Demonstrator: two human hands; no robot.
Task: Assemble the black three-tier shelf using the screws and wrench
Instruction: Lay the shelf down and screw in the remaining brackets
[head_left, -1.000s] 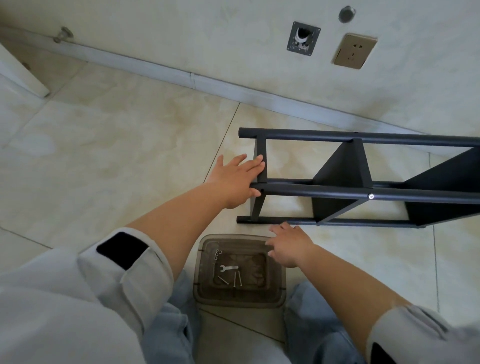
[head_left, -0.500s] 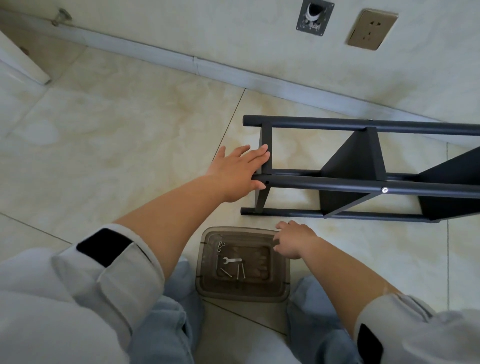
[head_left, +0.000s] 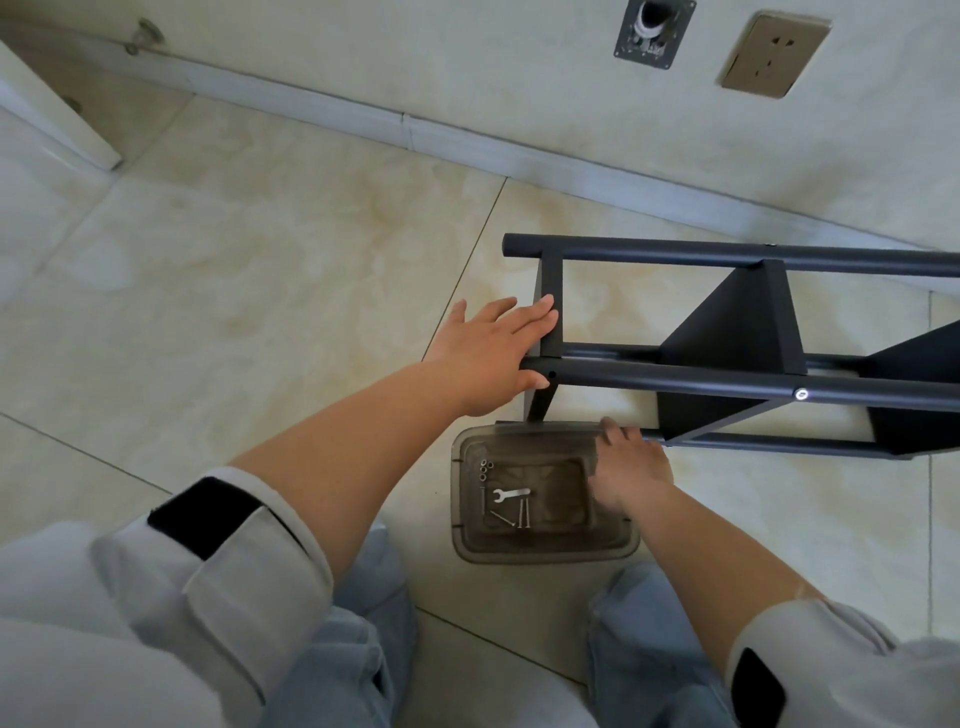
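1. The right hand (head_left: 626, 470) is laid on the smoky plastic tray (head_left: 470, 545), fingers curled over its far right rim, nothing seen pinched.
2. The left hand (head_left: 491, 353) is pressed flat against the shelf frame's (head_left: 727, 382) end.
3. The wrench (head_left: 511, 493) lies at nine o'clock from the right hand, long axis pointing toward it; the screws (head_left: 522, 514) lie just nearer the person.

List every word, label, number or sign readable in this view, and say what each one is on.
No text can be read anywhere.
Black shelf frame: no label or marking shows.
Wrench in the smoky plastic tray: any stamp is too small to tell.
Wall socket: only slots, no lettering visible.
Metal wall plate: no readable marks.
Black patches on both sleeves: plain.
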